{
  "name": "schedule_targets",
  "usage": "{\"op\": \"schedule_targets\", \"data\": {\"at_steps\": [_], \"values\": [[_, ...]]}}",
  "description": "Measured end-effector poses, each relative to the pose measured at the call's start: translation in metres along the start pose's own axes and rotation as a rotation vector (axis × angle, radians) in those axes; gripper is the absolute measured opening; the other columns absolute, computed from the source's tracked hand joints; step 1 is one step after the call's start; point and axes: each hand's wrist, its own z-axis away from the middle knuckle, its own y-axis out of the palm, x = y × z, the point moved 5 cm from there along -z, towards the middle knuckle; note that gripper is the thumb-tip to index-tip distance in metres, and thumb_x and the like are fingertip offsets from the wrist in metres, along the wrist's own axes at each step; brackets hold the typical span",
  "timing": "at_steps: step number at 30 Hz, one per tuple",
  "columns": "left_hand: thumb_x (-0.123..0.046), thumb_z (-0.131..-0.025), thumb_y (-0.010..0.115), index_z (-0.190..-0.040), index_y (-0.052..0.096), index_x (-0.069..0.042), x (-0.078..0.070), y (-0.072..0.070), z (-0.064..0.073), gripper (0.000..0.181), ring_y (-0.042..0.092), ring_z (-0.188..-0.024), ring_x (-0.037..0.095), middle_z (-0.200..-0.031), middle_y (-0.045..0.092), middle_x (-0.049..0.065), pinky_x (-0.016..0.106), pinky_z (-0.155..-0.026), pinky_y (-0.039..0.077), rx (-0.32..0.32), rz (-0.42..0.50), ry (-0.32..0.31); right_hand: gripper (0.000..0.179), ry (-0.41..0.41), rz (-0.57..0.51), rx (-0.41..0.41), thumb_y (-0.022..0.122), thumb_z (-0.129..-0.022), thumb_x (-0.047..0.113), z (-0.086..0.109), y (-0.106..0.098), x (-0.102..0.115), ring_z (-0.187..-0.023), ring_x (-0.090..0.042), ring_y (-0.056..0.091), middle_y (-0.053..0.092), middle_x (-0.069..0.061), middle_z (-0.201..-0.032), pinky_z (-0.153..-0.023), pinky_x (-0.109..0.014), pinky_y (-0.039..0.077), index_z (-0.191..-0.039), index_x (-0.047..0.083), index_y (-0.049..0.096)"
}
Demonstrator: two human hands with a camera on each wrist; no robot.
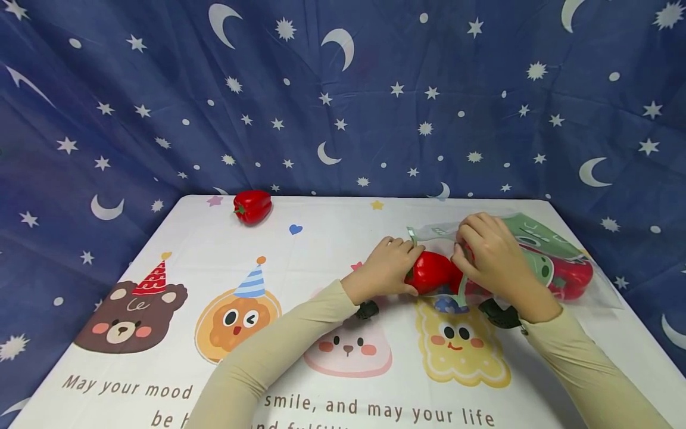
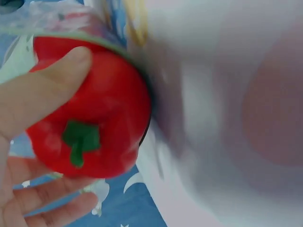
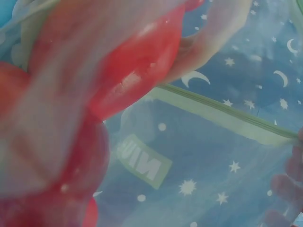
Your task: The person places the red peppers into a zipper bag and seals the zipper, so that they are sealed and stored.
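My left hand (image 1: pixel 387 266) grips a red bell pepper (image 1: pixel 432 273) with a green stem, at the mouth of a clear zip bag with green print (image 1: pixel 543 233). In the left wrist view the thumb lies over the pepper (image 2: pixel 111 94) and the fingers curl beneath it; its far end is inside the bag's rim. My right hand (image 1: pixel 493 259) holds the bag's open edge. More red peppers (image 1: pixel 577 279) lie inside the bag, toward its right end. Through the film, the right wrist view shows the zip strip (image 3: pixel 227 111) and red peppers crowded together.
Another red bell pepper (image 1: pixel 253 207) lies alone near the table's back edge, left of centre. The white tablecloth (image 1: pixel 321 238) bears cartoon faces and lettering. A blue curtain (image 1: pixel 300 119) with moons and stars hangs right behind the table.
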Motion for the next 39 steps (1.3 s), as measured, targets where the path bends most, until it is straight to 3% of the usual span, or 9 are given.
{"op": "schedule_targets", "data": {"at_steps": [4,12,20,26,34,39], "values": [[-0.062,-0.070,0.070,-0.136,0.046,-0.015,0.003,-0.001,0.000,0.084,0.055,-0.114,0.016,-0.126,0.058,-0.001,0.034,-0.100,0.041,0.011,0.007,0.020,0.010,-0.003,0.000,0.000,0.051,-0.073,0.011,0.001,0.000,0.000,-0.076,-0.030,0.050,0.055,-0.013,-0.077,-0.068,-0.044,0.042,-0.072,0.001,0.054],[-0.067,-0.072,0.064,-0.117,0.060,-0.016,0.008,-0.005,-0.001,0.068,0.058,-0.101,0.015,-0.106,0.066,-0.003,0.032,-0.095,0.042,-0.113,-0.131,-0.013,0.012,-0.008,-0.005,-0.004,0.050,-0.073,0.012,0.004,0.000,-0.001,-0.078,-0.032,0.050,0.056,-0.014,-0.078,-0.070,-0.044,0.042,-0.073,0.001,0.055],[-0.053,-0.079,0.067,-0.108,0.066,-0.018,0.007,-0.003,-0.009,0.045,0.060,-0.101,0.014,-0.104,0.067,-0.005,0.032,-0.096,0.043,-0.056,-0.022,0.076,0.011,-0.011,-0.009,0.002,0.051,-0.073,0.011,0.006,0.001,0.000,-0.078,-0.031,0.050,0.056,-0.013,-0.078,-0.070,-0.045,0.043,-0.073,0.001,0.055],[-0.027,-0.081,0.073,-0.101,0.069,-0.019,0.010,-0.001,-0.014,0.022,0.062,-0.100,0.012,-0.099,0.070,-0.007,0.031,-0.100,0.042,-0.024,0.056,0.123,0.010,-0.016,-0.012,0.002,0.051,-0.072,0.010,0.006,0.001,0.001,-0.078,-0.031,0.050,0.056,-0.013,-0.078,-0.070,-0.045,0.043,-0.073,0.001,0.054],[-0.036,-0.087,0.065,-0.093,0.071,-0.020,0.014,0.002,-0.019,0.018,0.064,-0.091,0.013,-0.090,0.070,-0.007,0.031,-0.096,0.044,-0.074,-0.044,0.114,0.010,-0.020,-0.018,-0.002,0.051,-0.072,0.010,0.006,0.001,0.001,-0.078,-0.031,0.050,0.056,-0.013,-0.078,-0.071,-0.046,0.043,-0.073,0.001,0.055],[-0.035,-0.087,0.065,-0.089,0.072,-0.022,0.014,-0.004,-0.024,0.015,0.062,-0.094,0.012,-0.091,0.071,-0.009,0.029,-0.095,0.042,-0.165,-0.106,0.142,0.010,-0.028,-0.014,-0.007,0.050,-0.072,0.010,0.006,0.000,0.002,-0.078,-0.031,0.050,0.056,-0.013,-0.078,-0.070,-0.045,0.042,-0.073,0.001,0.055]]}}
